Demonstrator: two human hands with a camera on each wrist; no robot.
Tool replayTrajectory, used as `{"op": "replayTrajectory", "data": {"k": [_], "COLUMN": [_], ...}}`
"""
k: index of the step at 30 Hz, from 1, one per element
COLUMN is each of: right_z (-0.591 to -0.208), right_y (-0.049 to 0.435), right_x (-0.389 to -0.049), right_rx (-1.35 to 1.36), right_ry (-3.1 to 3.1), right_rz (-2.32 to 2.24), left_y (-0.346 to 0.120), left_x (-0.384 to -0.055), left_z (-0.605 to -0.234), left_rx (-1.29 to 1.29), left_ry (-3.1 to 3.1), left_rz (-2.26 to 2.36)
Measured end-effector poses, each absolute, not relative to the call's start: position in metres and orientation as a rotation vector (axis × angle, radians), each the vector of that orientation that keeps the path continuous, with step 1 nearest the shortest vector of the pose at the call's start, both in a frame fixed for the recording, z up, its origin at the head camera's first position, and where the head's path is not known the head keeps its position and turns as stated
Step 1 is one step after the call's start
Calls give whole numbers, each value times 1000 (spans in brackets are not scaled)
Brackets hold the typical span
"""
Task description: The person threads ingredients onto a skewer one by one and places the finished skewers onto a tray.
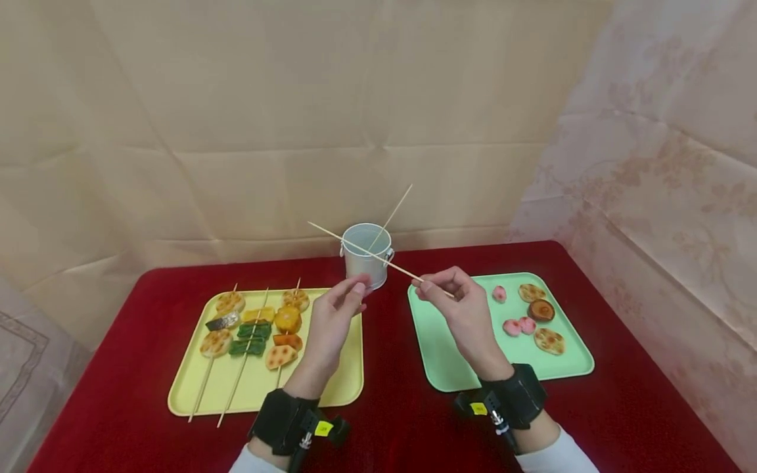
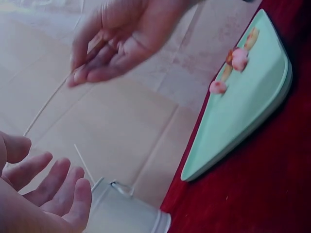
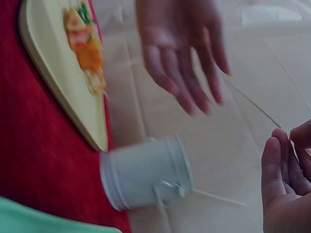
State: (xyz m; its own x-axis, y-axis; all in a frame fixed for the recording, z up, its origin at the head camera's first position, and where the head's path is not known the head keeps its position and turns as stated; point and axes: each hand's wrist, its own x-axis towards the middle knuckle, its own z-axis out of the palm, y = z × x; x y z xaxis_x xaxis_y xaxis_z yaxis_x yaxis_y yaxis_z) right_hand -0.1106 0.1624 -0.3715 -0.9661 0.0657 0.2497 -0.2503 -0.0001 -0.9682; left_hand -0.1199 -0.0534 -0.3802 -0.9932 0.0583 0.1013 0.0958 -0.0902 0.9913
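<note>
My right hand (image 1: 464,315) pinches a thin wooden skewer (image 1: 331,234) near one end, between thumb and fingers. The bare skewer slants up to the left, across the view of a small white metal bucket (image 1: 359,267). My left hand (image 1: 330,322) is raised near the bucket, to the left of the right hand. Its fingers are relaxed and spread in the right wrist view, where the skewer's far part passes by the thumb side; whether they touch is unclear. Another skewer (image 1: 397,207) leans in the bucket.
On the left, a yellow tray (image 1: 343,391) carries three loaded skewers of toy food. A green tray (image 1: 437,348) on the right holds loose pieces: pink balls (image 1: 512,327), a brown mushroom cap (image 1: 541,310) and browned round slices (image 1: 549,341). Red cloth (image 1: 390,407) covers the table.
</note>
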Motion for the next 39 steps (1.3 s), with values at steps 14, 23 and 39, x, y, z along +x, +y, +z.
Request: {"op": "replayTrajectory", "data": {"k": [14, 23, 39], "right_z": [-389, -391, -369], "right_y": [141, 145, 234], "right_x": [-109, -113, -151], "right_rx": [280, 330, 194], "right_ry": [-2307, -2411, -2702], "right_rz": [2004, 1854, 1115], "left_y": [-44, -53, -92], "left_x": [-121, -125, -121], "left_z": [-388, -394, -399], "left_rx": [-235, -234, -78], "left_ry": [-2027, -1997, -2295], "left_rz": [-2507, -2505, -2084]}}
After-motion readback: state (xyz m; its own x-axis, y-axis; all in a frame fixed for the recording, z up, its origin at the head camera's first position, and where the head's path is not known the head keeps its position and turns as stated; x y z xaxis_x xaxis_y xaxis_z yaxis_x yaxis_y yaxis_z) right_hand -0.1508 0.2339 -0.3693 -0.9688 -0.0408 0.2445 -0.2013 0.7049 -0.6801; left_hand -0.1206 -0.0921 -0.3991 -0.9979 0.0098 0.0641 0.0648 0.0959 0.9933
